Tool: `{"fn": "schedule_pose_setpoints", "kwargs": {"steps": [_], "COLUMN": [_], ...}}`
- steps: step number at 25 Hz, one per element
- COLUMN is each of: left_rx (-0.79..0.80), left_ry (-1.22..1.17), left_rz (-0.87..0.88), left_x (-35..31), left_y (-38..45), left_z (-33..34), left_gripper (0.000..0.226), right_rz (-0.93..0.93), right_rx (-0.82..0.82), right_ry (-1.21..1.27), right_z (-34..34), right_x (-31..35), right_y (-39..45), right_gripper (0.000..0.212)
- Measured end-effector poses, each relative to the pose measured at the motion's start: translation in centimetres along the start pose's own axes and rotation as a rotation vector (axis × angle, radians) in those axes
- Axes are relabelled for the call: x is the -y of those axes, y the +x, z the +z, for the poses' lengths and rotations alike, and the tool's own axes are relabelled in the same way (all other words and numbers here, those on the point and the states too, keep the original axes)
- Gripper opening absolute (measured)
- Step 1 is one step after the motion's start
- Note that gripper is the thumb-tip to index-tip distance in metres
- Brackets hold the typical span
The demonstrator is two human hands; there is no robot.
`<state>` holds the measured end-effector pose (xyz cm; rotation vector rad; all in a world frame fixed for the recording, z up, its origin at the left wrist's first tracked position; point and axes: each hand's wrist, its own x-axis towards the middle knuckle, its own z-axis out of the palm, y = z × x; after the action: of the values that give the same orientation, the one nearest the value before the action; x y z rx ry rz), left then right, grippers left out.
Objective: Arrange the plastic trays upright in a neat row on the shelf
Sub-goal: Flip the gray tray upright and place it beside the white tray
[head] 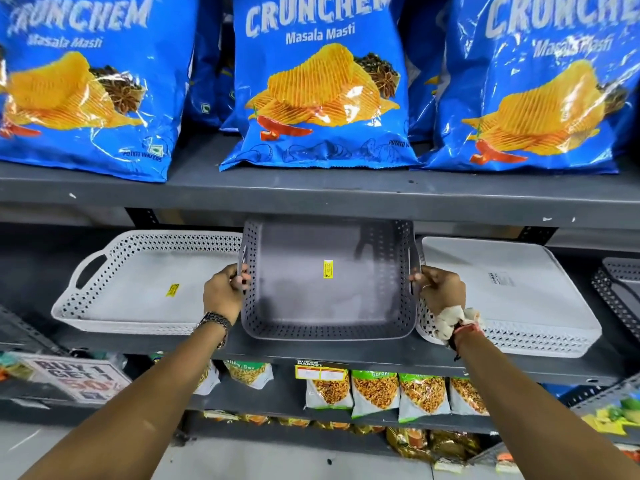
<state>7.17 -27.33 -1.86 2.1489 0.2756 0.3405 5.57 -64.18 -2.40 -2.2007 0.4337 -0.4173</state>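
A grey perforated plastic tray [311, 296] stands tilted up on the middle shelf [346, 355], its inside facing me, a yellow sticker at its centre. My left hand [223, 292] grips its left rim at the handle slot. My right hand [440, 289] grips its right rim. A white perforated tray [145, 282] leans back to the left of it, also with a yellow sticker. To the right another white tray [512, 292] shows its underside and a printed label. A darker grey tray [620, 285] sits at the far right edge, partly cut off.
Blue chip bags [322, 81] fill the shelf above, whose grey front lip [346, 199] hangs just over the trays. Snack packets [377, 393] stand on the shelf below. A "Buy 1 Get 1" sign [76, 379] hangs at the lower left.
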Motion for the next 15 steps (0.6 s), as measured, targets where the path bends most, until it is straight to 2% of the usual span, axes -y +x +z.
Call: {"fn": "schedule_pose_setpoints", "kwargs": {"steps": [4,9,12,15], "left_rx": [0.083,0.179,0.241,0.223], "left_ry": [0.098,0.167,0.135,0.115], "left_rz": [-0.025,-0.027,-0.044,0.067], "left_x": [-0.3,0.9,0.8,0.0], "left_y": [2.0,2.3,1.9,1.1], "left_z": [0.5,1.5,1.7,2.4], "left_gripper": [0.037,0.05,0.05,0.045], "right_rz": [0.114,0.2,0.15,0.095], "right_rx": [0.019,0.181,0.181,0.056], "right_ry": [-0.046,-0.064,-0.148,-0.145], "right_z": [0.7,1.3,1.5,1.2], "right_x": [0.6,-0.2,0.1,0.6], "right_y": [1.6,2.2,2.0,0.4], "right_gripper": [0.019,0.028,0.029,0.035]}}
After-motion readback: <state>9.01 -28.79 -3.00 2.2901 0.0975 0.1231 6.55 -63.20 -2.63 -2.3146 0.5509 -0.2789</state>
